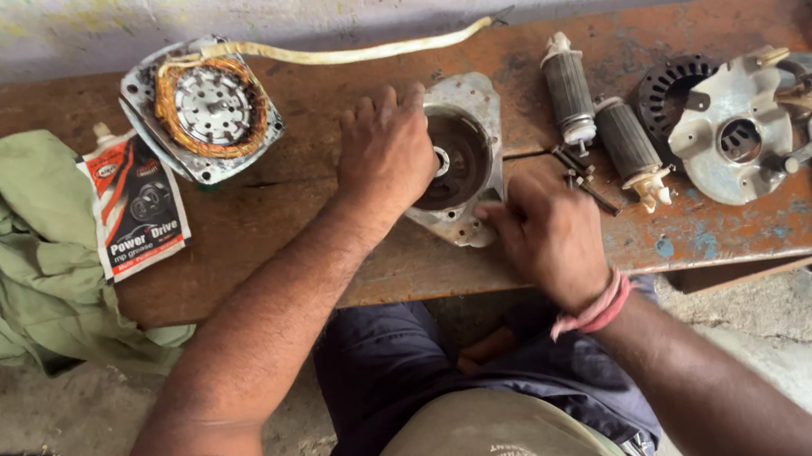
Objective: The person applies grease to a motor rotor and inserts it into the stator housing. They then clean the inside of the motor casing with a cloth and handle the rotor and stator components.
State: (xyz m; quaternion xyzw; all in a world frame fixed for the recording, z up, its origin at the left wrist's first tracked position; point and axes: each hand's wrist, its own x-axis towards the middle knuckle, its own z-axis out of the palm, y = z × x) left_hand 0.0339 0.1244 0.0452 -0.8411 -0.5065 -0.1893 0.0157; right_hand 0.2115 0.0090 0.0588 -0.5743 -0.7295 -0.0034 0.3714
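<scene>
- Motor end cover lay mid-tabletop, long axis running away from the person.
- Left hand pressed flat, fingers spread, over the cover's left rim.
- Right hand pinched the cover's near edge; equally close.

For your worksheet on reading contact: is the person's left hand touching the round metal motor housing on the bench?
Touching. The head view shows the left hand lying on the metal motor housing, fingers over its rim, no gap between them.
</scene>
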